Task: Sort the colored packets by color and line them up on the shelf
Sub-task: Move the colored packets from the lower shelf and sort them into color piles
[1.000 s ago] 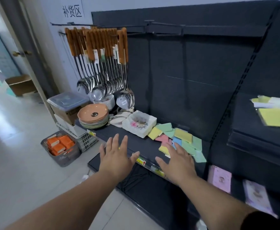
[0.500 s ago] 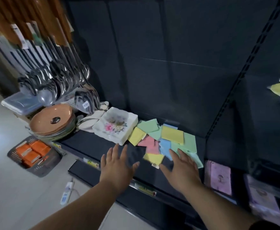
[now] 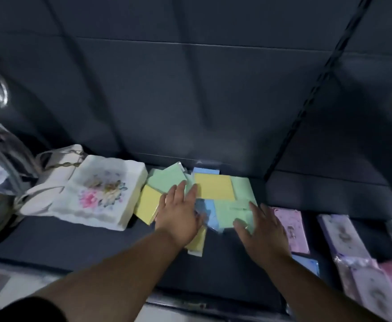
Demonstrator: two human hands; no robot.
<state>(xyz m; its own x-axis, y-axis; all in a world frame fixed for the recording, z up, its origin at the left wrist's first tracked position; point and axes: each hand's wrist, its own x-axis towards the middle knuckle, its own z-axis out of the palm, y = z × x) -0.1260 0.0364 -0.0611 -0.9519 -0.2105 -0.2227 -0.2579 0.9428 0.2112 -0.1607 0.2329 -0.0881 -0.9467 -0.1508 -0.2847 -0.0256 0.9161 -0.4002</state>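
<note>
The packets (image 3: 242,189) lie in a messy pile at the back of the dark shelf (image 3: 74,242), close to the back wall (image 3: 190,101). Green, yellow and blue ones are mixed up and lie on top of each other.

A big yellow packet (image 3: 213,189) sits on top in the middle. A green packet (image 3: 166,180) lies tilted just to its left. A blue packet (image 3: 210,212) peeks out between the two hands.

The left hand (image 3: 178,219) lies flat on the left part of the pile. Its fingers are straight, so its grip is wide, and it holds nothing. Its fingertips touch the green packet and the edge of the big yellow packet. A small yellow packet (image 3: 197,242) pokes out from under its wrist.

The right hand (image 3: 263,233) is spread out on the right side of the pile. Its thumb rests on a pale packet (image 3: 231,212). Its grip is wide too, and it holds nothing.

A white dish (image 3: 102,191) with pink flowers on it sits just left of the pile. Some purple packs (image 3: 290,226) lie to the right of the right hand. They are a bit blurry.
</note>
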